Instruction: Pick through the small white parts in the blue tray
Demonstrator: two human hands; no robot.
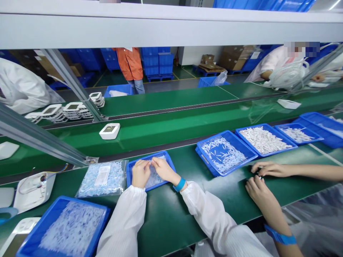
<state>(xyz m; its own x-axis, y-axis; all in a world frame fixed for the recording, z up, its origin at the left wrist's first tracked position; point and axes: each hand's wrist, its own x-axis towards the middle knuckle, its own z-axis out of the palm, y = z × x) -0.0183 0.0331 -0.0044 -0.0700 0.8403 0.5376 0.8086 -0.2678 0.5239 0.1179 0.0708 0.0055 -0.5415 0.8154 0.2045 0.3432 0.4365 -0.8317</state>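
Above a small blue tray [173, 165] of tiny pale parts, my left hand [141, 172] and my right hand [164, 169] meet fingertip to fingertip. Both are pinched closed around something too small to name. A blue band circles my right wrist. Just left of the tray lies a clear bag [103, 178] of light-blue pieces with a white label. Nearer to me on the left, a larger blue tray [103, 214] holds many translucent pale pieces.
Blue trays of small white parts [264, 141] line the right side. A co-worker's hands [261, 178] work beside me. White square devices [109, 131] sit on the green conveyor [171, 121]. A metal post [66, 78] and overhead beam [171, 30] frame the bench.
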